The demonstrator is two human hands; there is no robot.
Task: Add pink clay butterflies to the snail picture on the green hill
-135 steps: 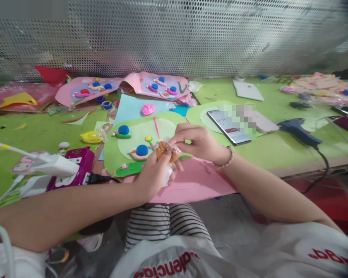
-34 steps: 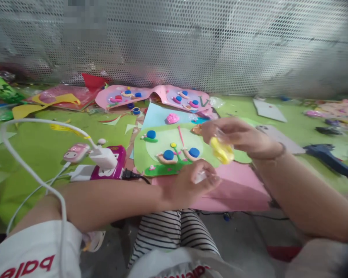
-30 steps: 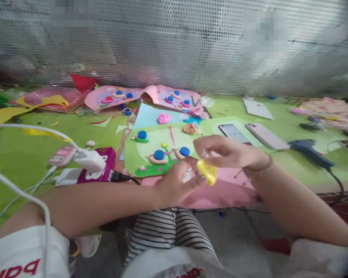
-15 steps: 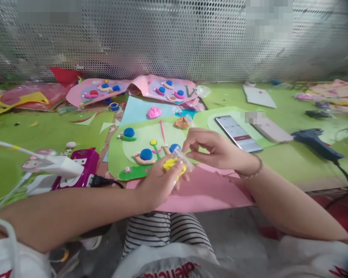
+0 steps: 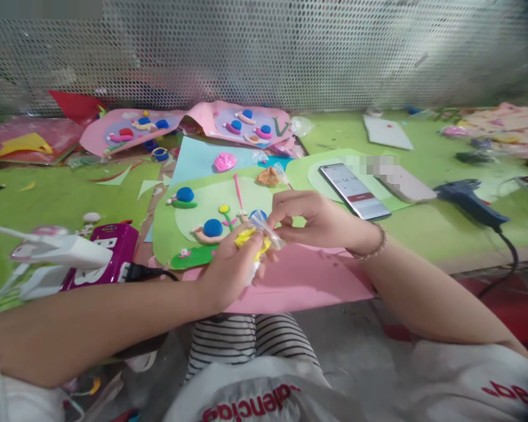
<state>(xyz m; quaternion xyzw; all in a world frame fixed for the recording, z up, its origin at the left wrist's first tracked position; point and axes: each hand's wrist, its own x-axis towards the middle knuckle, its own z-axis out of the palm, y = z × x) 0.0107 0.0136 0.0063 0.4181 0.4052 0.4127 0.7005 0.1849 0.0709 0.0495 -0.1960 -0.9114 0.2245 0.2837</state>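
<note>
My left hand [image 5: 229,264] is closed around a small clear plastic bag [image 5: 266,227] with yellow modelling clay [image 5: 245,235] in it. The thumb and fingers of my right hand [image 5: 314,220] pinch together at the bag's loose open-looking end. Just beyond both hands lies a green foam sheet [image 5: 162,234] with clay snails with blue shells, among them one snail [image 5: 212,230], and a yellow clay flower [image 5: 224,210]. My hands partly hide another snail there. Beneath my hands is a pink sheet [image 5: 308,278] along the table's front edge.
To the left is a purple power strip [image 5: 110,246] with white plugs. A phone [image 5: 352,190], a pale phone-shaped case [image 5: 407,183] and a glue gun [image 5: 470,202] lie on the right. Behind are pink clay [image 5: 225,162], brown clay [image 5: 268,174] and pink sheets with more snails [image 5: 189,119].
The view has shifted slightly, so the table's contents appear a little further left and up. My right fingers have come closer to the bag's end, and my left hand keeps hold of it.
</note>
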